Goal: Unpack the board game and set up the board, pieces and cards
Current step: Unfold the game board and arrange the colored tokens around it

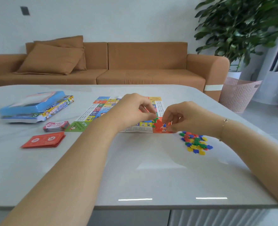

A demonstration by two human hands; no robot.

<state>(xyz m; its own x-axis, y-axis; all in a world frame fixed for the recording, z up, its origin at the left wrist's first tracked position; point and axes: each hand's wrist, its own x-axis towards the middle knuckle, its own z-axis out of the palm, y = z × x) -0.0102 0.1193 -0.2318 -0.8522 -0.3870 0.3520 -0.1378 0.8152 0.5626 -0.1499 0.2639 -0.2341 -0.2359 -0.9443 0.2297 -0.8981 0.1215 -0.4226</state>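
A glossy pale grey table [135, 168] fills the foreground, with a tan sofa [118, 69] and its cushions behind it, a leafy potted plant [242, 28] at the back right and a pink perforated basket [237, 93] on the floor beside the sofa arm. The colourful game board [92, 111] lies unfolded flat on the table, and both hands meet over its near right corner, covering much of it. The left hand [131, 110] has its fingers curled downward; what they hold is hidden. The right hand [184, 116], a thin bracelet at its wrist, pinches a small orange piece [169, 123] just beside a red and green pawn-like figure [157, 123] standing on the board's corner; motion blur makes these pieces hard to read. Right of the board sits a loose pile of red, blue, green and yellow tokens [195, 142]. Left of the board lie a pink card deck [56, 126], a red card deck [43, 141] nearer the viewer, and the blue game box [35, 108] farther left.
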